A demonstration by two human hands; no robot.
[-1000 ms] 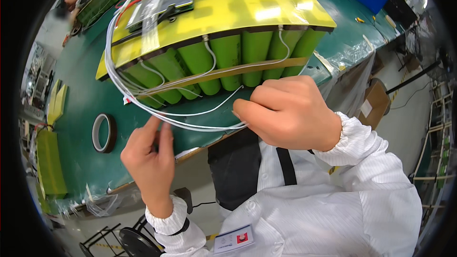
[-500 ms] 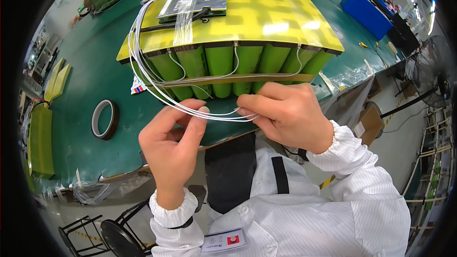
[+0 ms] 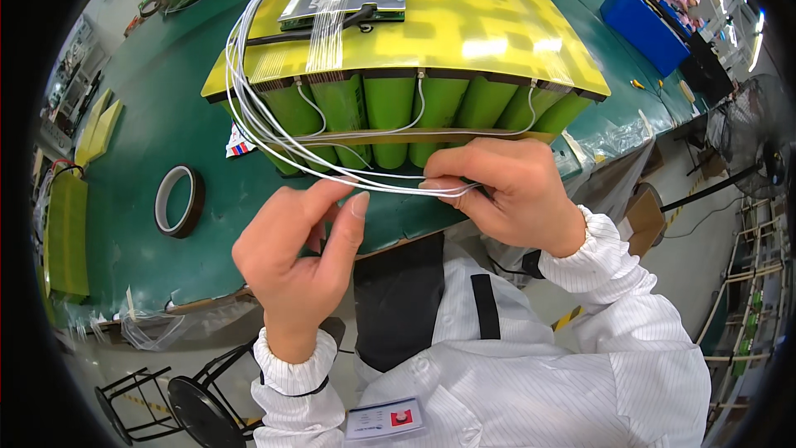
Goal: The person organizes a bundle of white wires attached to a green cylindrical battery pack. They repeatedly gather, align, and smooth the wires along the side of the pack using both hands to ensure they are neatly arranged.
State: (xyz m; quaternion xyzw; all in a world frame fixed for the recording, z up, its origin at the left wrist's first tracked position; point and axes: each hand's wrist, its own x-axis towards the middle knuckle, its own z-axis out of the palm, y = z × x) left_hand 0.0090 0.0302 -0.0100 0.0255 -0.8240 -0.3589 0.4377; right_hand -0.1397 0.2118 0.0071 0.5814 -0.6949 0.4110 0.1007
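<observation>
White wires [image 3: 235, 58]: where are they?

– Looping off the battery pack [image 3: 464, 25], beyond both hands, and across to the right hand [image 3: 514, 191], which pinches them between thumb and fingers. Its grip hides their ends.

And the left hand [image 3: 298, 261]?

– Half open, holding nothing firmly, thumb and forefinger apart. Wires cross at the forefinger's tip; I cannot tell if they touch. Its other fingers are mostly out of sight.

Any writing?

– Below the left hand, a badge [image 3: 385, 421] on the white coat [image 3: 547, 382] has small print and a red picture. Beyond that hand lies a striped card [image 3: 238, 148], partly covered by the wires. Nothing on it is legible.

What else is around?

– Left of the left hand, a tape roll [image 3: 194, 209] on the green table [image 3: 141, 261]. Far past the right hand, a blue box [image 3: 643, 25]. The right hand blocks some cell bottoms. Far beyond the left, another person is blurred and cut off.
</observation>
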